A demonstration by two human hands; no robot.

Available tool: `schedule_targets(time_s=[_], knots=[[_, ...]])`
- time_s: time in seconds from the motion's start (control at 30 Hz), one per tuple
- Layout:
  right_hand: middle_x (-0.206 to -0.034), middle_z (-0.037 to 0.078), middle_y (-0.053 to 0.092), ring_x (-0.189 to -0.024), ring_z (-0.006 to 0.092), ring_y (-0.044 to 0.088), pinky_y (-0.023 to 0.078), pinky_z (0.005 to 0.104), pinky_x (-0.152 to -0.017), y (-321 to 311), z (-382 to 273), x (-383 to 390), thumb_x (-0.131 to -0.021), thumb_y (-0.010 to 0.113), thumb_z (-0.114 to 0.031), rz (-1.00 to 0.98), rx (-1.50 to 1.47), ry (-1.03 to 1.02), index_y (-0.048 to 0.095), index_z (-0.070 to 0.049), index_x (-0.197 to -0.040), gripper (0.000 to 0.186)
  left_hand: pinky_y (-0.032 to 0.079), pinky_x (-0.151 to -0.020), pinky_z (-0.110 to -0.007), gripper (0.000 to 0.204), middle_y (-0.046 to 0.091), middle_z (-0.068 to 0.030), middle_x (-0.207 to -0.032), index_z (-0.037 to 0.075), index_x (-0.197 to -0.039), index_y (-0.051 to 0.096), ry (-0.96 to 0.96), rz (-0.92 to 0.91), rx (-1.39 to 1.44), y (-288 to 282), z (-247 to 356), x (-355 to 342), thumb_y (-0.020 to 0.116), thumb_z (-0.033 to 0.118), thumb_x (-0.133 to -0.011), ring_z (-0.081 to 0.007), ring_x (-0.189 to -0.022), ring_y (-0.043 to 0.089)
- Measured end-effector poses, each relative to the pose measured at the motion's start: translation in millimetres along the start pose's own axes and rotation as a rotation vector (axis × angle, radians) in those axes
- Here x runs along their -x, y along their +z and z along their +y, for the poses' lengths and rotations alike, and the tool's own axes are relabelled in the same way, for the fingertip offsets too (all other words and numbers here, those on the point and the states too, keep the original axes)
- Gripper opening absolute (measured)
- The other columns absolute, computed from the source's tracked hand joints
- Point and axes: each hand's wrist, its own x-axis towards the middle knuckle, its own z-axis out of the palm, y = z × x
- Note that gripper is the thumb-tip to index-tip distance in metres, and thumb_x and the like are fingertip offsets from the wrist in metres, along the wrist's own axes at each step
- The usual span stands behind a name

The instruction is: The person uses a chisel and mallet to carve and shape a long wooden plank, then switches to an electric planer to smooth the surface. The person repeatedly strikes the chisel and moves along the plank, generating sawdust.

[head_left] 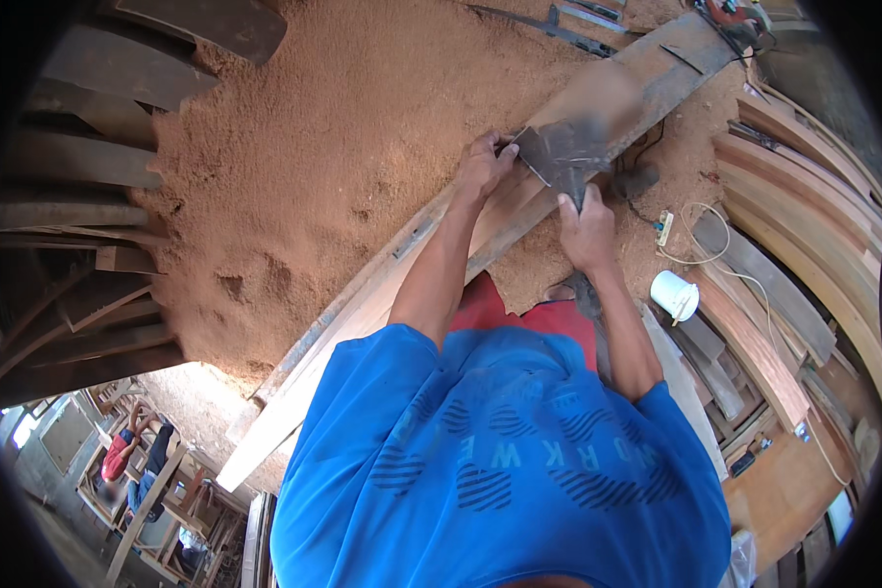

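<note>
A dark hand-held power tool [568, 147] with a flat metal plate rests over a long wooden board [514, 201]; its exact kind is hard to tell. My right hand [590, 230] is wrapped round its rear handle. At the plate's left corner, my left hand [485, 165] has its fingers bent, with thumb and fingertips at the plate's edge. Whether it pinches the plate or only touches it and the board is unclear. The board runs diagonally from the lower left to the upper right. A blurred patch hides part of the board just beyond the tool.
A deep bed of sawdust [294, 157] spreads beyond the board. Stacked planks [804, 186] lie at the right, near a white bucket [674, 296] and a power strip [664, 229] with a cord. Dark timbers [78, 167] line the left. Another person [118, 461] is at the lower left.
</note>
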Motion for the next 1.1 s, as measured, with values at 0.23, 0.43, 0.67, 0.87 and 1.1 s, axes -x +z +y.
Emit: schedule_targets(time_s=[0.23, 0.43, 0.67, 0.87, 1.1], knots=[[-0.088, 0.021, 0.066, -0.077, 0.0365, 0.066, 0.054, 0.0472, -0.075, 10, 4, 15, -0.102, 0.058, -0.022, 0.312, -0.078, -0.249, 0.051, 0.006, -0.119, 0.034, 0.053, -0.094, -0.045, 0.035, 0.075, -0.0162, -0.108, 0.010, -0.117, 0.074, -0.013, 0.020, 0.026, 0, 7, 4, 0.056, 0.027, -0.093, -0.0360, -0.102, 0.071], [-0.096, 0.031, 0.071, -0.095, 0.0508, 0.070, 0.056, 0.0574, -0.088, 36, 27, -20, -0.102, 0.059, -0.033, -0.177, 0.357, 0.118, 0.052, 0.003, -0.116, 0.039, 0.050, -0.100, -0.046, 0.043, 0.073, -0.0187, -0.114, 0.010, -0.121, 0.074, 0.167, 0.102, -0.005, -2, 3, -13, 0.046, 0.023, -0.091, -0.0383, -0.112, 0.066], [-0.097, 0.038, 0.068, -0.094, 0.0563, 0.066, 0.052, 0.0607, -0.084, 37, 32, -15, -0.102, 0.057, -0.032, -0.111, 0.208, 0.068, 0.052, 0.009, -0.122, 0.046, 0.044, -0.109, -0.046, 0.043, 0.070, -0.0174, -0.125, 0.012, -0.120, 0.074, 0.111, 0.074, -0.049, 4, -9, 18, 0.045, 0.022, -0.090, -0.0388, -0.122, 0.059], [-0.093, 0.037, 0.068, -0.093, 0.0548, 0.067, 0.052, 0.0601, -0.082, 10, 0, -6, -0.103, 0.056, -0.029, 0.119, -0.015, -0.126, 0.050, 0.009, -0.122, 0.042, 0.043, -0.109, -0.044, 0.044, 0.070, -0.0173, -0.124, 0.013, -0.121, 0.074, 0.107, 0.109, -0.051, -3, 9, 18, 0.044, 0.024, -0.090, -0.0369, -0.122, 0.059], [-0.099, 0.034, 0.069, -0.097, 0.0525, 0.067, 0.053, 0.0586, -0.085, 41, 0, -25, -0.102, 0.059, -0.031, -0.124, 0.220, 0.112, 0.050, 0.006, -0.117, 0.041, 0.042, -0.111, -0.043, 0.045, 0.070, -0.0169, -0.125, 0.011, -0.122, 0.073, 0.242, 0.130, -0.052, 1, -6, 3, 0.043, 0.024, -0.092, -0.0378, -0.120, 0.060]])
